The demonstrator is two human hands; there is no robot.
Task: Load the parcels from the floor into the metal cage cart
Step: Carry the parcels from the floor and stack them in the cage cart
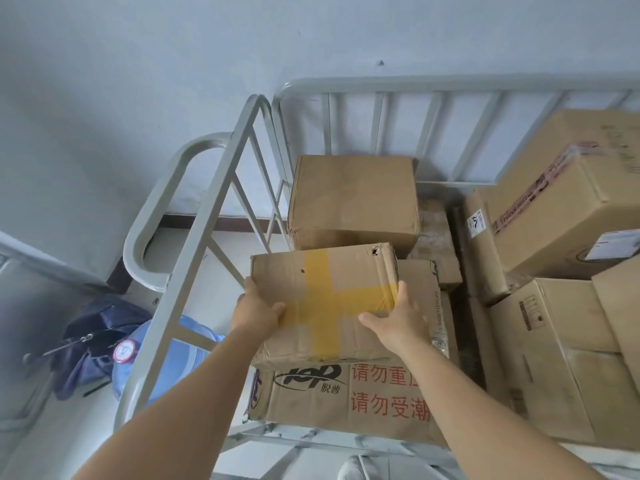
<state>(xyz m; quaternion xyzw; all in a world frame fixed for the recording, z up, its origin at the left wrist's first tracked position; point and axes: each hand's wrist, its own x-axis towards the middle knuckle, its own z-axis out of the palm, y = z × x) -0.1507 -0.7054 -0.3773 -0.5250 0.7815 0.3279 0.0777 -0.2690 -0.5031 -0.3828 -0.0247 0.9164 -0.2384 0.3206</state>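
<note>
We have both hands on a small brown cardboard parcel crossed with yellow tape (323, 299), one at each short end, because a box this shape is steadiest when squeezed from opposite sides. Our left hand (256, 306) wraps the near left corner with the thumb curled over the top face; our right hand (394, 317) clamps the right end, fingers up the side and thumb lying on the top.

The parcel is already inside the grey tubular metal cage cart (221, 209), sitting on or just above a larger brown carton printed with red Chinese characters (349, 396); we cannot tell whether its full weight is down yet. It lies slightly skewed, its far edge close to a plain brown cardboard box (353, 199) standing in the back left corner against the bars.

That spot makes sense to us: the flat printed carton gives a broad base, and the cart's right side is already filled by a stack of big tan cartons with labels (568, 216).

We judge the step to be squaring the parcel up and letting go. Outside the bars, on the floor, lie a blue water jug (180, 344) and a dark navy bundle of cloth (90, 341).
</note>
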